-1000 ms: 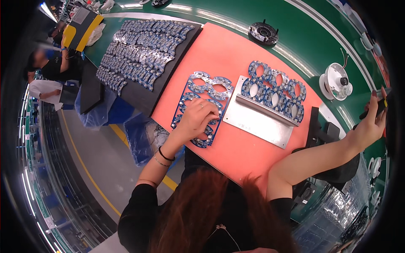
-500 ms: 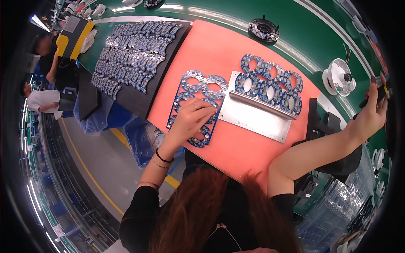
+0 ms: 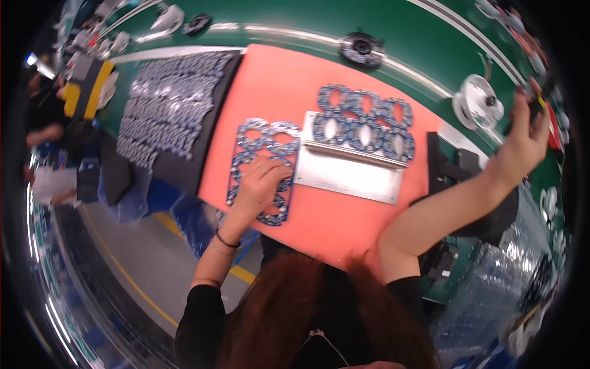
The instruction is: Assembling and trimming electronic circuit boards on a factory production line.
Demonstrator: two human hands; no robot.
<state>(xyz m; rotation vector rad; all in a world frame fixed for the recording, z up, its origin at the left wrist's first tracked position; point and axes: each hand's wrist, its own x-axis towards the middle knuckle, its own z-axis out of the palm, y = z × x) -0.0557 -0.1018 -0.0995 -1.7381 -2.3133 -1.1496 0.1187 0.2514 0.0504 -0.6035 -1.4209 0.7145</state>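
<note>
My left hand (image 3: 261, 181), fingers bent and held together, is on a blue circuit board panel (image 3: 236, 178) with oval openings, lying on the orange-pink mat (image 3: 319, 224). What its fingertips grip is partly hidden under the hand. To the right, a silver metal fixture (image 3: 347, 175) with a raised bar lies on the mat. Two rows of joined circuit boards (image 3: 365, 134) sit at its far edge, the near row on the plate. Far right, my raised right hand (image 3: 527, 132) is closed on a dark object with a yellow part (image 3: 542, 101), blurred and too dim to name.
At left, rows of circuit boards (image 3: 169, 101) cover a black mat (image 3: 215, 120). Beyond stand a black round part (image 3: 362, 49) and a white round housing (image 3: 478, 104) on the green bench (image 3: 295, 18). Black equipment (image 3: 452, 160) borders the mat's right. Other people are at far left.
The view has shifted and blurred, so the mat and boards appear further left and slightly lower. My left hand stays on the panel; my right hand remains raised at the far right.
</note>
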